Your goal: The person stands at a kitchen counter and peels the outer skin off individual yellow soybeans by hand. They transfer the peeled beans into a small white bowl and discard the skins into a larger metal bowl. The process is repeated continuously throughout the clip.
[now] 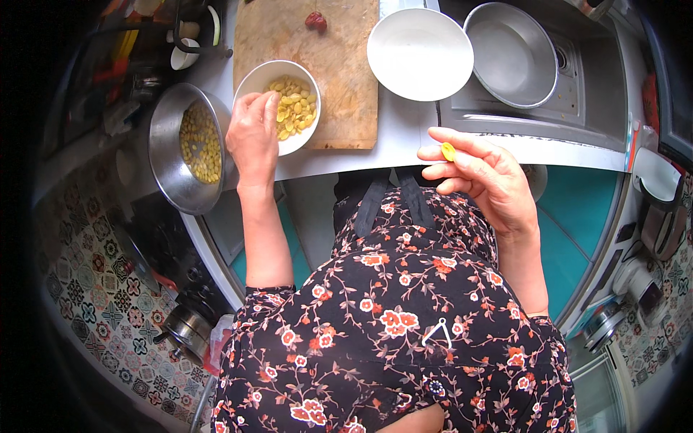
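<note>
My left hand [254, 132] is over the left rim of a white bowl [249, 81] that holds yellow, flat oval pieces like beans or seeds [295, 111]. Its fingertips are pinched together; whether anything is between them is hidden. My right hand [487, 173] is raised in front of the counter edge, with one yellow oval piece [448, 151] between thumb and fingers. At the left, a steel basin [168, 151] stands tilted in the view with many more yellow pieces [203, 146] inside. A plain white bowl or plate [420, 54] lies right of the cutting board.
A wooden cutting board [346, 81] lies under part of the bowl, with a wrinkled red date [316, 22] near its far end. A metal basin [511, 54] sits at the sink [590, 119]. A small white cup [184, 54] stands at the far left.
</note>
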The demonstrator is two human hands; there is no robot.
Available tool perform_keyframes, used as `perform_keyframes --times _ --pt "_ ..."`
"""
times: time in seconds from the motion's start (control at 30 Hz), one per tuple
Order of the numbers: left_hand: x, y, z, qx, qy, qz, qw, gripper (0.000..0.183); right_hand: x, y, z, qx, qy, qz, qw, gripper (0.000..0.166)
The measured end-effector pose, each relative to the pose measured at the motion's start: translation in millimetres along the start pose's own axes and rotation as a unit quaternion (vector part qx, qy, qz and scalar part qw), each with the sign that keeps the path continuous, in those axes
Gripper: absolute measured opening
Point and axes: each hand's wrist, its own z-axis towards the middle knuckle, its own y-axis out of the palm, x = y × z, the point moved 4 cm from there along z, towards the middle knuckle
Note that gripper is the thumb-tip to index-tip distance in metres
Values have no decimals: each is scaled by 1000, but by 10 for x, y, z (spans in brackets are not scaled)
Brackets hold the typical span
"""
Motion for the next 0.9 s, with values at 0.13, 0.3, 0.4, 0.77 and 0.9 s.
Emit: perform_keyframes --times 0.13,0.3,0.4,0.77,0.9 --pt "591 -63 -165 -36 -13 -297 954 13 44 53 -6 4 -4 -53 999 37" --pt "1159 30 -456 -242 -57 -563 788 15 68 142 14 0 -14 -68 998 35" --pt "1272 65 -461 -284 -77 -549 783 15 52 159 9 4 -25 -84 996 29" --pt "1304 227 -577 -353 -180 -598 696 14 95 13 31 44 -56 -113 991 18" --pt "1324 247 -551 -338 -197 -605 693 15 75 26 39 44 -59 -55 996 18"
